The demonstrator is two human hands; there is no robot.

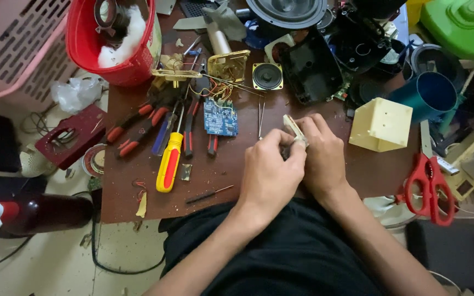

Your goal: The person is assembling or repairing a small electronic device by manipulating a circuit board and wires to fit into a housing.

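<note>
Cluttered brown table [215,181]; both hands' [297,164] grip on small beige part [293,129], mid-table.

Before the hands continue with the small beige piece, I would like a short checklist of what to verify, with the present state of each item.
1. Both hands on the piece: left hand and right hand meet around the small beige piece. Ok.
2. Grip security: fingers cover most of the piece. Cannot tell.
3. Screwdriver near: yellow-handled screwdriver lies on the table left of the hands. Ok.
4. Circuit board safe: blue circuit board lies apart from the hands, wires attached. Ok.
5. Table space: brown table is crowded with pliers and parts. Not ok.
6. Red scissors hang over the right table edge. Not ok.
</note>
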